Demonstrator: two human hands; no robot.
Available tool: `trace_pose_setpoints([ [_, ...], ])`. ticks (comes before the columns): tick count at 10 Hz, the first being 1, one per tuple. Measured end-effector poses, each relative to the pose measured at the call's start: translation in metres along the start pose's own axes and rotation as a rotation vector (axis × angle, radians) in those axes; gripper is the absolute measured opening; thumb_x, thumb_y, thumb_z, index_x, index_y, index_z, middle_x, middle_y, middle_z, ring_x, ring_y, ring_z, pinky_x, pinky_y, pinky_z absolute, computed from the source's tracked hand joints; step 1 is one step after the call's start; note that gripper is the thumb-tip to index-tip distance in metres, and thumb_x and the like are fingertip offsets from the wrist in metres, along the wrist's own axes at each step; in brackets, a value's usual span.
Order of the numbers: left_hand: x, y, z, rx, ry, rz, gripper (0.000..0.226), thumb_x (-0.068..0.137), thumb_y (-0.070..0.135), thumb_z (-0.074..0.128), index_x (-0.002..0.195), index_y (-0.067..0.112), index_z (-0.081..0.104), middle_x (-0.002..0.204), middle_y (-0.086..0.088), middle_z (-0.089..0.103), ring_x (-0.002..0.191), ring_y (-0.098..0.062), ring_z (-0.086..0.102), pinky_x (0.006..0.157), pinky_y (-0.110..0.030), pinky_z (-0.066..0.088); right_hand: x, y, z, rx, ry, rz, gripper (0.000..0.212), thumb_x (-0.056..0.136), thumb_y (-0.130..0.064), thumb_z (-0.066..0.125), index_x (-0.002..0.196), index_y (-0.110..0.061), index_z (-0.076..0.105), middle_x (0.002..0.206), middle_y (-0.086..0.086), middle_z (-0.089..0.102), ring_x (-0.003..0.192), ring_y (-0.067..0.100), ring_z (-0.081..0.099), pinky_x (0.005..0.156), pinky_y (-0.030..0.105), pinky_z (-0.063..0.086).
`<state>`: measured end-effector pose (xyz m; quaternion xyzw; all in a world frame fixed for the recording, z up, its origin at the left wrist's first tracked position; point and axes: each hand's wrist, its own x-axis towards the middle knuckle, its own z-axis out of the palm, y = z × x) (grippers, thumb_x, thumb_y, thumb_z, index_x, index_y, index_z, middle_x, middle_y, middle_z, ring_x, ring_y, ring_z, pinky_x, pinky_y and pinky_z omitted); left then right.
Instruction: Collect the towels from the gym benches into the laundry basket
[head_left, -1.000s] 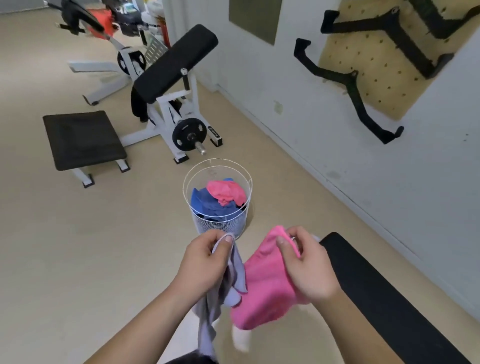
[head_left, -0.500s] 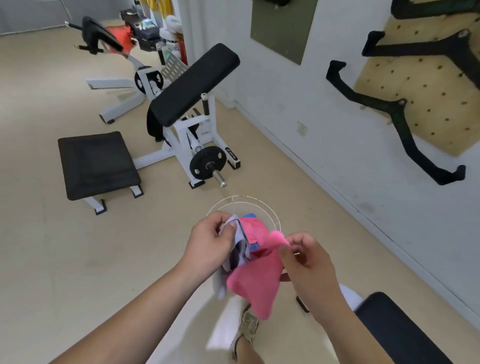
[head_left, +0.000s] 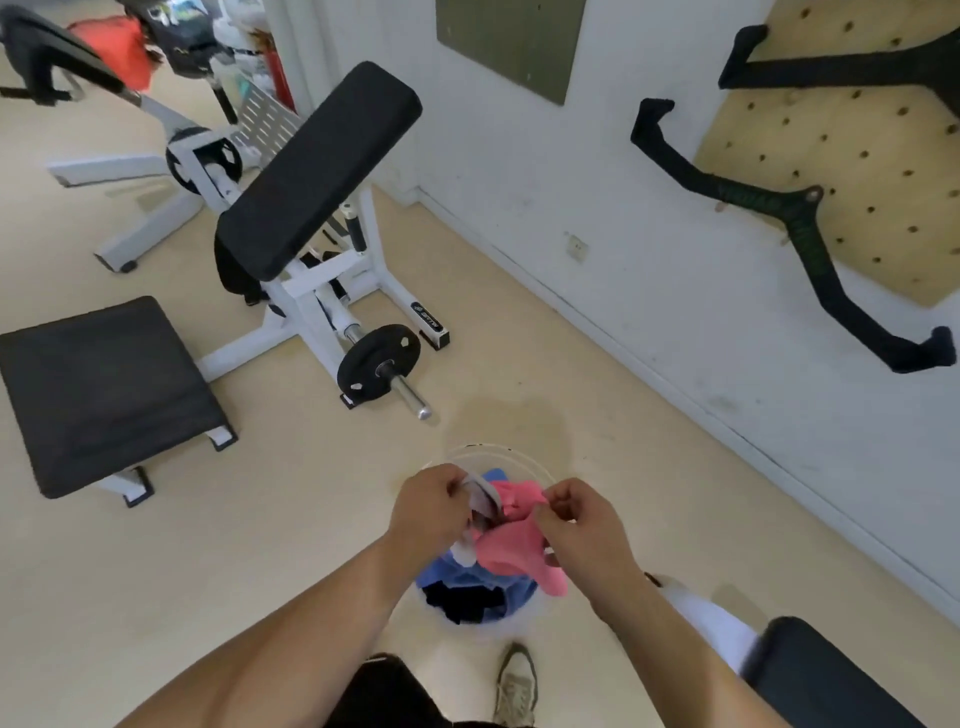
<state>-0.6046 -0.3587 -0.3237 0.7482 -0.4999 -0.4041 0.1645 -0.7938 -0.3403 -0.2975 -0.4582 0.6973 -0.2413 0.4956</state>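
A white mesh laundry basket (head_left: 498, 453) stands on the floor right below my hands, holding blue (head_left: 467, 579), pink and dark cloth. My left hand (head_left: 431, 506) pinches a grey towel (head_left: 480, 501) over the basket's opening. A pink towel (head_left: 511, 551) hangs from my right hand (head_left: 576, 519) into the basket. Both hands are close together above the rim. A black padded bench (head_left: 826, 675) sits at the lower right, with no towel seen on its visible part.
A white preacher-curl machine (head_left: 317, 171) with a weight plate (head_left: 378, 362) and protruding bar stands ahead, with a low black seat (head_left: 98, 389) to its left. The white wall runs along the right with black handles (head_left: 779, 208) on a pegboard. My shoe (head_left: 514, 686) is beside the basket.
I have stepped up to the basket. Both hands carried the grey and pink towels forward and down, from in front of the basket to over its opening.
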Motion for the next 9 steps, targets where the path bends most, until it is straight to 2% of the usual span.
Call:
trace_pose_setpoints([
  [1, 0.044, -0.015, -0.011, 0.096, -0.084, 0.028, 0.021, 0.093, 0.019, 0.054, 0.096, 0.018, 0.074, 0.091, 0.0, 0.071, 0.089, -0.023, 0.065, 0.071, -0.026, 0.044, 0.022, -0.013, 0.02, 0.014, 0.074, 0.065, 0.006, 0.08, -0.018, 0.065, 0.078, -0.023, 0.068, 0.076, 0.001, 0.072, 0.08, 0.031, 0.071, 0.079, 0.056, 0.061],
  [2, 0.079, -0.026, -0.028, 0.141, -0.173, 0.048, 0.031, 0.098, 0.02, 0.051, 0.122, 0.016, 0.069, 0.124, -0.005, 0.07, 0.117, -0.027, 0.063, 0.095, -0.029, 0.045, 0.033, -0.028, 0.041, 0.028, 0.186, 0.103, 0.009, 0.081, -0.017, 0.067, 0.076, -0.024, 0.069, 0.072, -0.001, 0.071, 0.071, 0.026, 0.067, 0.075, 0.053, 0.061],
  [3, 0.096, -0.035, -0.048, 0.183, -0.315, 0.096, 0.025, 0.095, 0.02, 0.049, 0.106, 0.021, 0.071, 0.115, -0.001, 0.072, 0.107, -0.025, 0.064, 0.094, -0.031, 0.047, 0.039, -0.042, 0.061, 0.029, 0.28, 0.151, 0.005, 0.081, -0.019, 0.066, 0.078, -0.021, 0.069, 0.076, 0.005, 0.075, 0.074, 0.029, 0.069, 0.072, 0.048, 0.059],
  [4, 0.105, -0.046, -0.072, 0.136, -0.387, 0.171, 0.025, 0.089, 0.026, 0.051, 0.089, 0.022, 0.075, 0.098, 0.003, 0.076, 0.096, -0.021, 0.069, 0.089, -0.034, 0.053, 0.045, -0.054, 0.082, -0.006, 0.357, 0.191, 0.008, 0.084, -0.02, 0.063, 0.078, -0.022, 0.068, 0.077, 0.004, 0.075, 0.072, 0.024, 0.066, 0.064, 0.035, 0.052],
  [5, 0.109, -0.047, -0.098, 0.084, -0.356, 0.207, 0.021, 0.095, 0.019, 0.057, 0.089, 0.011, 0.076, 0.089, -0.008, 0.076, 0.088, -0.028, 0.069, 0.082, -0.036, 0.053, 0.05, -0.06, 0.103, -0.032, 0.386, 0.245, 0.008, 0.085, -0.023, 0.062, 0.079, -0.027, 0.066, 0.075, -0.004, 0.071, 0.07, 0.02, 0.063, 0.063, 0.031, 0.049],
  [6, 0.111, -0.048, -0.115, 0.07, -0.363, 0.23, 0.018, 0.093, 0.019, 0.06, 0.086, 0.016, 0.076, 0.084, -0.002, 0.076, 0.084, -0.022, 0.07, 0.08, -0.035, 0.055, 0.047, -0.06, 0.115, 0.004, 0.388, 0.266, 0.017, 0.088, -0.022, 0.061, 0.104, -0.022, 0.067, 0.092, 0.0, 0.072, 0.077, 0.024, 0.068, 0.07, 0.031, 0.057],
  [7, 0.113, -0.044, -0.127, 0.045, -0.37, 0.267, 0.02, 0.091, 0.012, 0.061, 0.08, 0.02, 0.075, 0.07, 0.003, 0.073, 0.07, -0.014, 0.067, 0.075, -0.03, 0.054, 0.032, -0.066, 0.109, 0.085, 0.403, 0.202, 0.025, 0.095, -0.018, 0.061, 0.12, -0.017, 0.063, 0.099, -0.001, 0.068, 0.071, 0.012, 0.064, 0.061, 0.017, 0.05],
  [8, 0.107, -0.023, -0.13, 0.114, -0.366, 0.382, 0.019, 0.091, 0.012, 0.061, 0.079, 0.021, 0.074, 0.067, 0.006, 0.07, 0.07, -0.012, 0.063, 0.077, -0.031, 0.053, 0.006, -0.084, 0.082, 0.086, 0.391, 0.105, 0.023, 0.096, -0.021, 0.064, 0.118, -0.015, 0.068, 0.093, -0.01, 0.066, 0.073, 0.007, 0.061, 0.062, 0.008, 0.045],
  [9, 0.086, 0.01, -0.13, 0.075, -0.369, 0.535, 0.02, 0.092, 0.011, 0.064, 0.082, 0.026, 0.072, 0.074, 0.006, 0.072, 0.076, -0.01, 0.067, 0.085, -0.032, 0.056, -0.028, -0.104, 0.056, 0.051, 0.454, 0.013, 0.014, 0.096, -0.022, 0.065, 0.106, -0.015, 0.072, 0.09, -0.011, 0.069, 0.064, -0.004, 0.06, 0.06, 0.002, 0.043],
])
